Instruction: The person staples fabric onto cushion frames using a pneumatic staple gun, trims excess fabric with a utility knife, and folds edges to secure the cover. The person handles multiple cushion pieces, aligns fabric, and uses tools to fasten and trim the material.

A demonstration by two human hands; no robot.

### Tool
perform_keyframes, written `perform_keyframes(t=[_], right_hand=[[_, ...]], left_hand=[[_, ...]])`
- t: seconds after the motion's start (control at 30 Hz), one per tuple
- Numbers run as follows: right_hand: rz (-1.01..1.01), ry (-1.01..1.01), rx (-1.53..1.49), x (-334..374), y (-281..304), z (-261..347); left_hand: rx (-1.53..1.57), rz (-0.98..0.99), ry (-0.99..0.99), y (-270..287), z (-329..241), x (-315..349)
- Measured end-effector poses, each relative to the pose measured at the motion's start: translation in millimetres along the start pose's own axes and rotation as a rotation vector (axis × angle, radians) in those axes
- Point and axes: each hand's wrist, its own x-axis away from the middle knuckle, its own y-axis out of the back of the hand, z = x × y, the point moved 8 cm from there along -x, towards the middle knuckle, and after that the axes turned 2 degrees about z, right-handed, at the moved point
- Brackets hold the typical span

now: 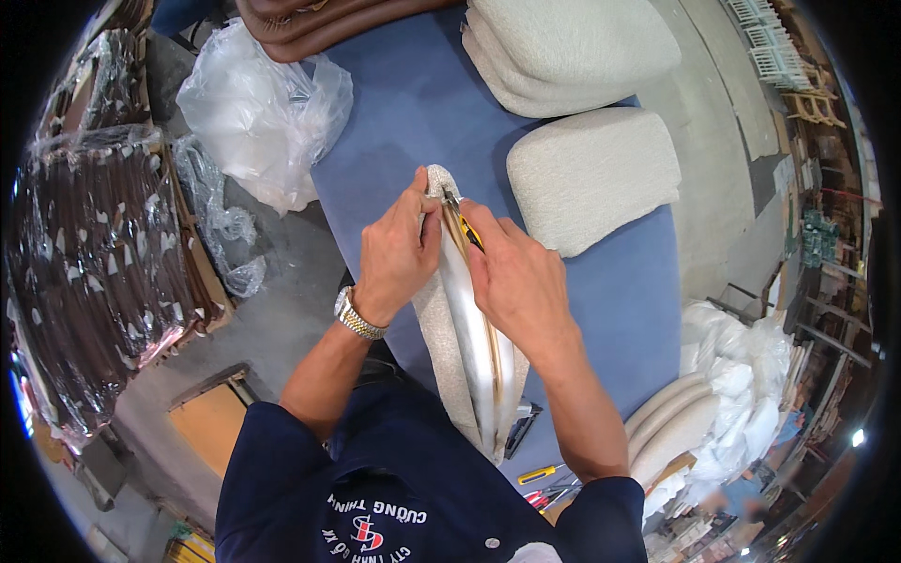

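An upholstered cushion [457, 310] in beige woven fabric stands on edge before me, its open side facing up. White padding and a thin wooden edge show inside it. My left hand [399, 249] pinches the fabric at the cushion's far end, thumb and fingers closed on it. In my right hand [516, 277] is a hand tool with a yellow-and-black handle [470, 233]. Its metal tip touches the cushion's far end, close to my left fingertips. The exact kind of tool is hard to make out under my fingers.
A blue-covered table [610, 300] lies beneath. Beige cushions [596, 178] are at the far right, brown ones [328, 28] at the far left. A black stapler-like tool [522, 427] and a yellow-handled tool [537, 475] lie near me. Plastic bags [263, 113] hang beside the table's left edge.
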Motion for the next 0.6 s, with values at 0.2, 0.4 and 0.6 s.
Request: perform_keyframes(t=[0.2,0.4,0.6], right_hand=[[0.029,0.117,-0.095,-10.0,1.6,-18.6],[0.115,0.192,0.012,-11.1,-0.3,-15.3],[0.17,0.185,0.054,2.6,-3.9,-11.7]], left_hand=[[-0.055,0.016,0.0,-6.8,-2.8,-2.1],[-0.058,-0.033,-0.03,-7.8,-0.1,3.3],[-0.036,-0.014,0.007,-2.6,-0.1,7.7]])
